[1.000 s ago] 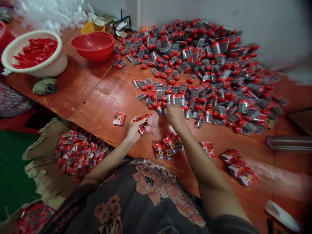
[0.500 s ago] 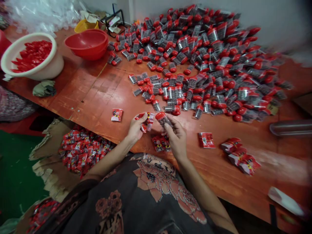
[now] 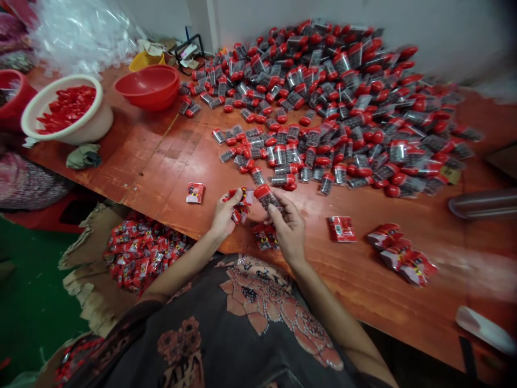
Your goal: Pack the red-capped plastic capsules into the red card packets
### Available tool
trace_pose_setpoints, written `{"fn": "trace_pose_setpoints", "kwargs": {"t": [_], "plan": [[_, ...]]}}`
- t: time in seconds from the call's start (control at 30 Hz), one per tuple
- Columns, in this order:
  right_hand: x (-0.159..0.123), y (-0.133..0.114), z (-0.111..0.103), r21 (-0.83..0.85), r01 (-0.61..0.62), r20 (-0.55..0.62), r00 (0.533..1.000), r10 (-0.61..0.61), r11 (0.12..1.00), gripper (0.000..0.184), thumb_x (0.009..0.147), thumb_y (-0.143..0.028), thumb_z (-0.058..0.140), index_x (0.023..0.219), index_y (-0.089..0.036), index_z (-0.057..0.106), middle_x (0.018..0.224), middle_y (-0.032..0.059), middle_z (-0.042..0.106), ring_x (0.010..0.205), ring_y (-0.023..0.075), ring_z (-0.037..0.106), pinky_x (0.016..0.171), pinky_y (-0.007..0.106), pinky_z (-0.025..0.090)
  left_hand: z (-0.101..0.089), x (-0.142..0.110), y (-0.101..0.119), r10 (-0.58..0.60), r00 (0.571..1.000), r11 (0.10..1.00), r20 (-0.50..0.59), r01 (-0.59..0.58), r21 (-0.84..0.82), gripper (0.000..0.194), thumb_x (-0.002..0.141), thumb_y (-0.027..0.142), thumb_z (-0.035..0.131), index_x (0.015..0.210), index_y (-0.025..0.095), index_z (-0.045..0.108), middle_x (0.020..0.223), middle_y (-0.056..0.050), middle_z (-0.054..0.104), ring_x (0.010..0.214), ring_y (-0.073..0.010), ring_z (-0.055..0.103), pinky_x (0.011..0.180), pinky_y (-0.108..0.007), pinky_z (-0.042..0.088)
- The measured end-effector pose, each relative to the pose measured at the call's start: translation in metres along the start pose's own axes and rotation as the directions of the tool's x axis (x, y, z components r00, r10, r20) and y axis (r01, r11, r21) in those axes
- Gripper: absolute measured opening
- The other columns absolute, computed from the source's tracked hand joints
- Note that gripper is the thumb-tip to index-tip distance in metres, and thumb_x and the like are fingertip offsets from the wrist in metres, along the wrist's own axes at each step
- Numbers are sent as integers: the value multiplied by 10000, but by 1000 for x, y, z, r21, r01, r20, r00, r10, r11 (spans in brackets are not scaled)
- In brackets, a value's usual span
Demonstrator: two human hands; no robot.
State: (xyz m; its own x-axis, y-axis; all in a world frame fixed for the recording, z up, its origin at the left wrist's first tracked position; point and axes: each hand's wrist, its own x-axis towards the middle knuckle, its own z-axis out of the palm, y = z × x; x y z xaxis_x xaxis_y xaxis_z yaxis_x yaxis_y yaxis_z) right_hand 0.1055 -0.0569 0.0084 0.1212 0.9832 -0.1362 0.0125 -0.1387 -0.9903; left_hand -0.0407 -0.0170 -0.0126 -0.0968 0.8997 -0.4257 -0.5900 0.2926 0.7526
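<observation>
Between thumb and fingers, my left hand (image 3: 225,214) pinches a red printed packet (image 3: 241,207) near the table's front edge. My right hand (image 3: 288,222) is closed around a clear container with a red cap (image 3: 264,196), filled with small dark pieces; its capped end points left toward the packet. The two things are close together, and whether they touch I cannot tell. Under my hands lie a few more red packets (image 3: 264,237), partly hidden. A large heap of the same red-capped containers (image 3: 323,102) covers the back of the table.
One flat packet (image 3: 195,193) lies to the left, another (image 3: 342,229) to the right, beside a small pile of packets (image 3: 402,253). A white tub (image 3: 100,121) of red pieces and a red bowl (image 3: 149,89) stand back left. Below the edge sits a torn carton (image 3: 78,272) of packets.
The view has shifted slightly, so the background sits lower at left. My hands keep the same grips; the capped container has moved slightly left, closer to the packet.
</observation>
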Motion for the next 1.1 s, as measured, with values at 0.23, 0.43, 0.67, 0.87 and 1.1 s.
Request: {"fn": "trace_pose_setpoints", "kwargs": {"t": [0.23,0.43,0.67,0.87,1.1], "plan": [[-6,-7,-4,-1,-44,76,996,44,999,407,825,-373,609,1224,-296,623,1096,51,678,696,161,636,628,360,566,0,-4,3,91,994,994,-58,-88,63,382,574,418,862,777,162,664,654,17,665,515,-100,589,521,-230,473],[-4,-12,-12,-14,-133,198,971,133,991,382,815,-363,630,1191,-299,659,814,14,685,600,150,607,561,337,534,-2,-3,11,187,982,972,2,-185,143,322,572,374,865,715,166,666,661,26,661,570,-85,579,598,-210,479],[-3,-8,-14,-51,2,190,982,8,999,347,825,-345,646,1170,-370,678,1031,27,623,757,163,627,675,360,569,1,-15,15,126,990,971,56,-135,197,400,489,262,900,791,178,652,706,28,666,597,-99,585,592,-221,497],[-7,3,-9,86,-63,216,976,43,994,378,828,-321,650,1204,-349,644,1071,30,648,764,166,638,705,380,586,2,-20,19,-12,992,979,123,-13,203,511,481,192,891,943,180,672,771,-5,689,597,-124,610,507,-224,477],[-9,11,-7,125,-57,229,973,27,991,478,842,-356,645,1311,-370,559,1043,31,610,779,158,617,697,347,600,3,-24,17,-118,975,968,191,70,241,481,482,137,875,930,158,701,775,-23,697,594,-119,607,517,-227,473]]}}
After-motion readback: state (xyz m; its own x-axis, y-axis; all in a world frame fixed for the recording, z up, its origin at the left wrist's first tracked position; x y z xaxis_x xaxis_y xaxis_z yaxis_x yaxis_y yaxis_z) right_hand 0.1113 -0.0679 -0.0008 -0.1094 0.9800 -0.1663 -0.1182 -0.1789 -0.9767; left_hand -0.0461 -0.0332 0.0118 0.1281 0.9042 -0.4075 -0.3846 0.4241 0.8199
